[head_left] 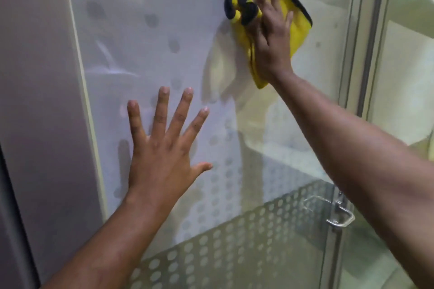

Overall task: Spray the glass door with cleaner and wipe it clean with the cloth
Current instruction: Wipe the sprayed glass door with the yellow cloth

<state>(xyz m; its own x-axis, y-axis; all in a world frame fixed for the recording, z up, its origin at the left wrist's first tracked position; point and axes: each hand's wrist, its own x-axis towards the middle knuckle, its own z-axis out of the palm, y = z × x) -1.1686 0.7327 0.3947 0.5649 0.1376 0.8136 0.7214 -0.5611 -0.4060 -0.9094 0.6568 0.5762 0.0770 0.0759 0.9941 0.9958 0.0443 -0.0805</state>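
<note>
The glass door [145, 49] fills the view, partly frosted with a pattern of round dots. High on it, my right hand [272, 37] presses a yellow cloth [298, 19] with a dark edge flat against the glass, fingers spread over it. Lower and to the left, my left hand [162, 148] lies flat on the glass with its fingers apart and nothing in it. No spray bottle is in view.
A metal door handle [340, 216] sticks out at the lower right, beside the door's vertical metal frame [361, 54]. A grey wall panel [40, 101] borders the glass on the left. A second glass pane [408, 65] stands at the far right.
</note>
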